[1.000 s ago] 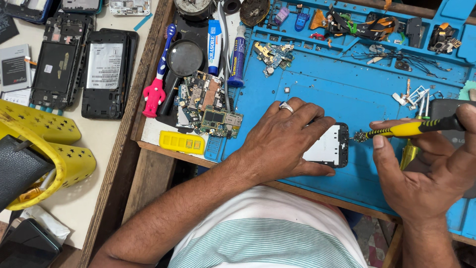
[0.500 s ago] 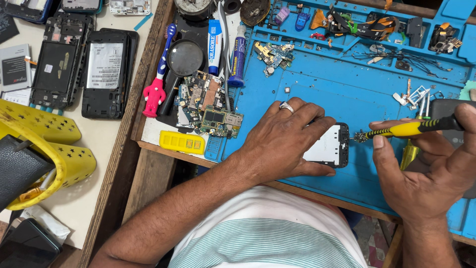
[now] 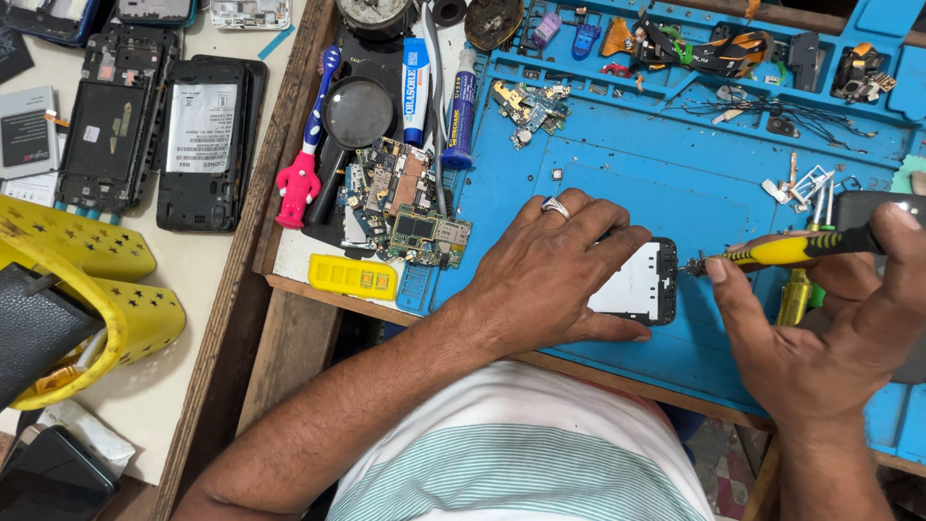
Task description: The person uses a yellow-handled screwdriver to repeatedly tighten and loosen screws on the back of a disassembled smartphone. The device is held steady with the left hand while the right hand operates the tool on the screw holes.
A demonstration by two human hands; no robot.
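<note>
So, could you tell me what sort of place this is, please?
Likely a phone repair bench: a blue work mat, loose circuit boards, opened phones, and a screwdriver at a phone frame.

Blue work mat [image 3: 675, 183] matt, rubbery-looking; phone frame [image 3: 639, 283] black plastic w/ smooth pale face; screwdriver [image 3: 786, 251] glossy yellow plastic handle, metal tip; tabletop [image 3: 289, 338] rough wood edge.
</note>
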